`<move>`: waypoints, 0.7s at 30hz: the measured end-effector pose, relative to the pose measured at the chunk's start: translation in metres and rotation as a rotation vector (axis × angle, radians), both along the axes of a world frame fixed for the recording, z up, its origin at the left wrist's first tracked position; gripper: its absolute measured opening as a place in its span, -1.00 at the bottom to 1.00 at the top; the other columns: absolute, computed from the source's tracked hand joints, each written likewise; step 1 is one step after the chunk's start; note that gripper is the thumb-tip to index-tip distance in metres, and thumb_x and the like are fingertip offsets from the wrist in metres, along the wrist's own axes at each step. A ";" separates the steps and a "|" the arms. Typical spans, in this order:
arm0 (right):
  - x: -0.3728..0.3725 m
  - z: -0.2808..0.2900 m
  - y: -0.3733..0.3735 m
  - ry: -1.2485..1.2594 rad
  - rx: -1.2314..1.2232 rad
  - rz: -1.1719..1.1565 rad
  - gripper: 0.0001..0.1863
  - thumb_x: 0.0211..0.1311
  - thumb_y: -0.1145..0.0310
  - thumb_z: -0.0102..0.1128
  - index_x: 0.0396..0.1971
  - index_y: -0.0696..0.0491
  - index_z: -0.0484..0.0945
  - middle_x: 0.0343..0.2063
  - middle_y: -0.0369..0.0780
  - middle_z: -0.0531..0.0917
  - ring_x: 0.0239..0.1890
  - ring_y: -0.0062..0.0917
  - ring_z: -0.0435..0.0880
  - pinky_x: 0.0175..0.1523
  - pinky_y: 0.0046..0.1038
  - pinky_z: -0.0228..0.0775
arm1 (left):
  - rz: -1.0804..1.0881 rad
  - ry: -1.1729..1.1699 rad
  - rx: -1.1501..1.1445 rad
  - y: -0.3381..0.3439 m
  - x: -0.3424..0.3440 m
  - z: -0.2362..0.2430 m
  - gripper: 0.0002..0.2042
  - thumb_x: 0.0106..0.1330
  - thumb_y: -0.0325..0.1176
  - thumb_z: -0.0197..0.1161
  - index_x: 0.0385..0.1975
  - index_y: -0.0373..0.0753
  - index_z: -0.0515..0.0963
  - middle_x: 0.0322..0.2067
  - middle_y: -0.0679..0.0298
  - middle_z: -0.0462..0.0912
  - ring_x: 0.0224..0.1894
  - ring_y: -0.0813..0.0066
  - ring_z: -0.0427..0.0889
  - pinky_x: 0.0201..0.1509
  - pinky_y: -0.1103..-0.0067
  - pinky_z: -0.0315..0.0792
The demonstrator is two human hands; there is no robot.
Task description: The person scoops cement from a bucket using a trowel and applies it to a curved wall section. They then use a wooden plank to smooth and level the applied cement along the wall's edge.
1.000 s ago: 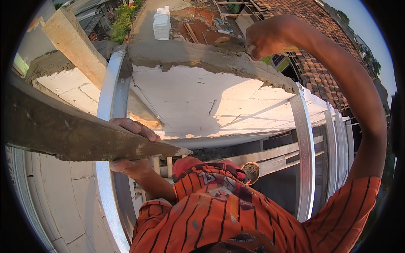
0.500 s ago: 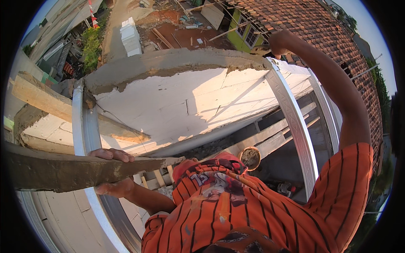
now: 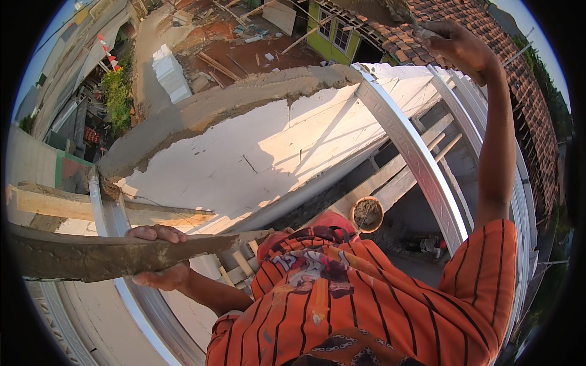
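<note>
My left hand wraps around a long mortar-smeared wooden board, fingers over its top edge and thumb underneath. The board reaches from the left rim to beside my body, above a silver metal truss beam. Up at the far right, my right hand is closed on the handle of a trowel; its blade, near the top rim, looks coated with mortar. Grey wet mortar lines the top of the white block wall in front of me.
Silver metal rafters cross on the right. A round bucket of mortar stands below, beside wooden planks. Beyond the wall are a stack of white blocks, a green house and a tiled roof.
My right hand has moved rightward and turned, bringing the trowel into plain sight. The view has shifted, so the wall and rafters appear further left. My left hand keeps its hold on the board.
</note>
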State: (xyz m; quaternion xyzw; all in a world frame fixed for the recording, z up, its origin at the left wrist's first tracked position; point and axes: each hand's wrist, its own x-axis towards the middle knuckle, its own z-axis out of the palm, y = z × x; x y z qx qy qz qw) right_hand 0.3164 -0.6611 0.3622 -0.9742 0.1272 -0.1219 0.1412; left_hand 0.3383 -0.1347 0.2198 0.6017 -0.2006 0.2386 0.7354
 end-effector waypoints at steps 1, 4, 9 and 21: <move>-0.013 0.003 -0.002 -0.049 0.046 0.021 -0.58 0.13 0.16 0.12 -0.11 0.15 0.54 -0.40 -0.18 0.59 -0.39 -0.51 0.52 -0.25 -0.41 0.35 | -0.025 -0.002 -0.015 -0.006 0.004 -0.001 -0.24 0.13 0.46 -0.12 -0.34 -0.33 0.28 -0.64 0.20 0.41 -0.63 0.45 0.50 -0.62 0.59 0.49; -0.045 0.008 -0.006 -0.207 0.181 0.083 -0.57 0.25 0.12 0.06 -0.05 0.14 0.50 -0.48 -0.28 0.53 -0.43 -0.62 0.49 -0.32 -0.53 0.34 | -0.125 0.013 -0.044 -0.027 0.014 -0.004 -0.24 0.10 0.47 -0.10 -0.33 -0.32 0.29 -0.62 0.20 0.42 -0.62 0.46 0.49 -0.61 0.60 0.47; -0.026 -0.107 0.028 -0.092 0.255 -0.091 -0.60 0.26 0.07 0.07 -0.36 0.18 0.53 -0.59 -0.26 0.50 -0.55 -0.61 0.44 -0.42 -0.48 0.30 | -0.230 0.042 -0.019 -0.051 0.022 -0.013 -0.23 0.05 0.49 -0.04 -0.32 -0.30 0.30 -0.58 0.20 0.44 -0.58 0.46 0.49 -0.57 0.59 0.46; -0.010 -0.316 0.156 -0.477 1.435 -0.145 -0.72 0.28 0.18 -0.05 -0.48 0.09 0.39 -0.66 -0.37 0.35 -0.63 -0.69 0.35 -0.51 -0.56 0.24 | -0.589 0.058 -0.077 -0.077 0.034 -0.016 -0.25 0.05 0.45 0.03 -0.28 -0.29 0.29 -0.55 0.17 0.46 -0.52 0.38 0.54 -0.50 0.52 0.51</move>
